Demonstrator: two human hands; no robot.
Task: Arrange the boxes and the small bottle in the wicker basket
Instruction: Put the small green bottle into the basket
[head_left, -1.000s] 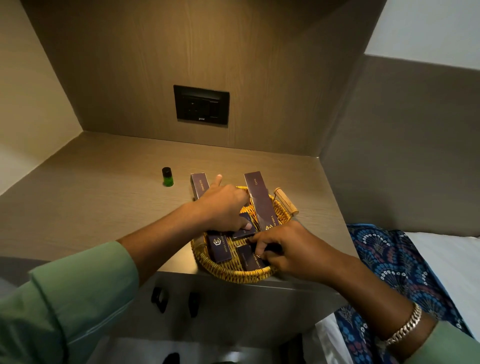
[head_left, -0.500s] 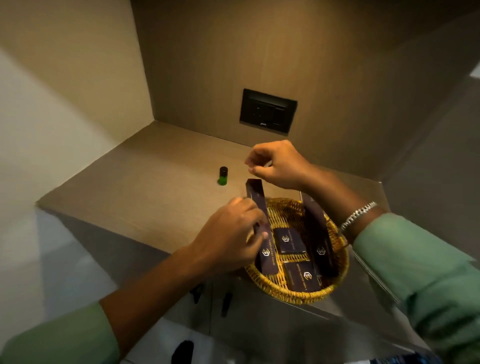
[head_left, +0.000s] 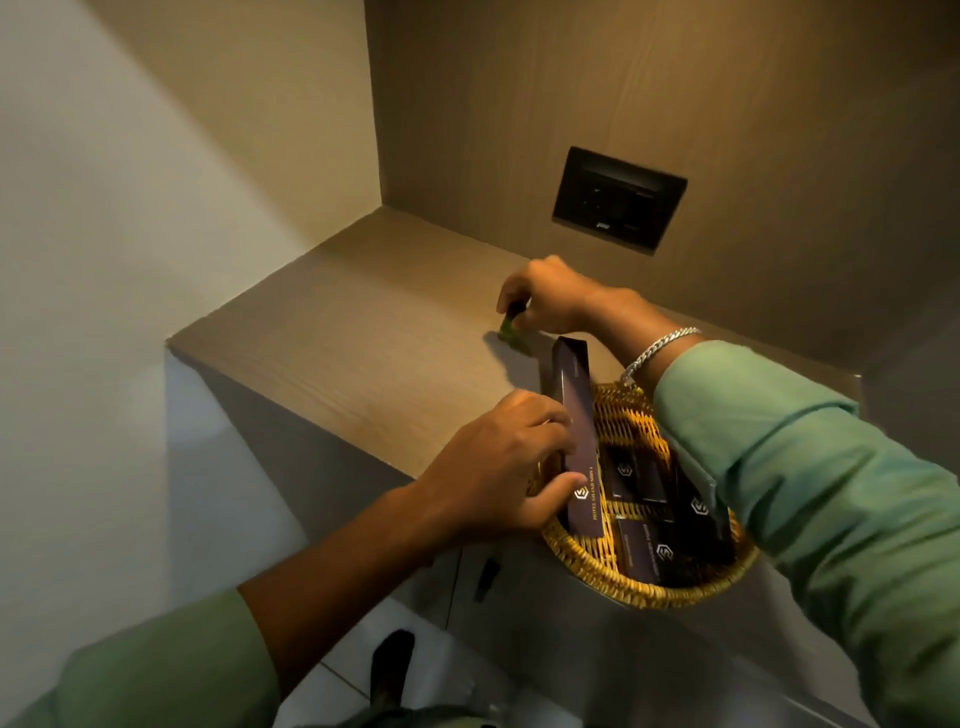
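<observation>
My right hand (head_left: 553, 301) is closed around the small bottle (head_left: 508, 326), fingertips pinched over its dark cap while its green lower part shows below them; the motion blur keeps me from telling whether the bottle stands on the counter (head_left: 363, 332) or is just off it. It sits toward the back of the counter, beyond the wicker basket (head_left: 644, 584) and closer to the rear wall than to the front edge. My right forearm, with a silver bracelet (head_left: 657, 349) at the wrist and a green sleeve (head_left: 810, 483) behind it, reaches across over the right side of the basket and hides part of it. My left hand (head_left: 501, 470) is clamped on the long box (head_left: 579, 441), thumb pressed on its printed face near the gold logo and fingers curled over its left edge; the box leans with its lower end inside the basket and its upper end sticking out past the far rim over the counter. Inside the basket, to the right of that box, lie several more dark boxes (head_left: 641, 540) with the same gold logo, flat on the woven bottom. The basket sits at the front edge of the counter, near its right end. On the rear wall above the counter is a black switch panel (head_left: 619, 199).
</observation>
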